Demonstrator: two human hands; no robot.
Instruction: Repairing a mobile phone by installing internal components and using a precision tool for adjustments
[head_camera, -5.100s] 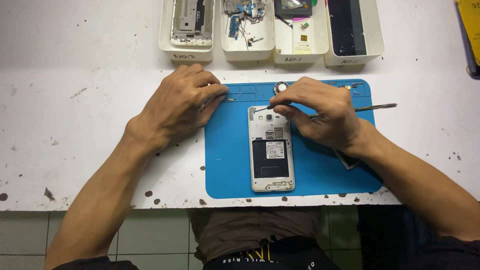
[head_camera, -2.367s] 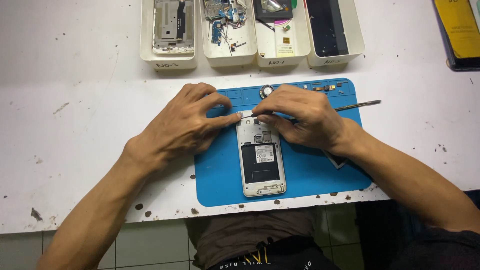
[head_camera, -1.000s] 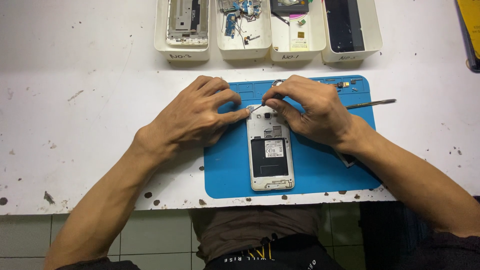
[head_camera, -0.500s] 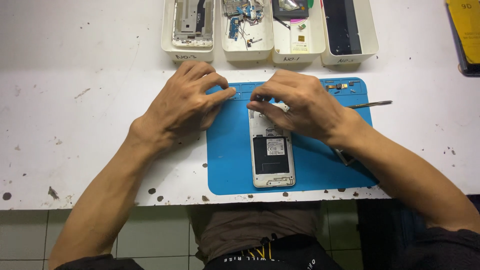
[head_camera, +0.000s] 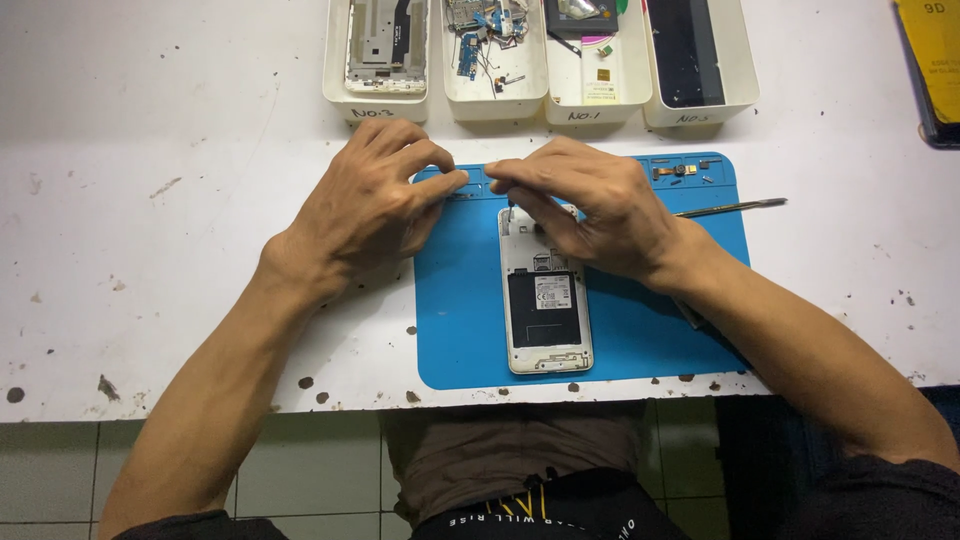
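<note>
Cataloguing an opened white phone, lying back-up on the blue mat, our landmark. We are judging it light, stiff and fragile inside, best held by its side edges. Our left hand is resting at the mat's upper left corner, fingers curled together; our right hand is pinching, fingertips pressed at the phone's top end. Beyond the mat's far edge, four white trays are sitting, small handwritten labels on their fronts. A metal tool is lying across the mat's right edge.
</note>
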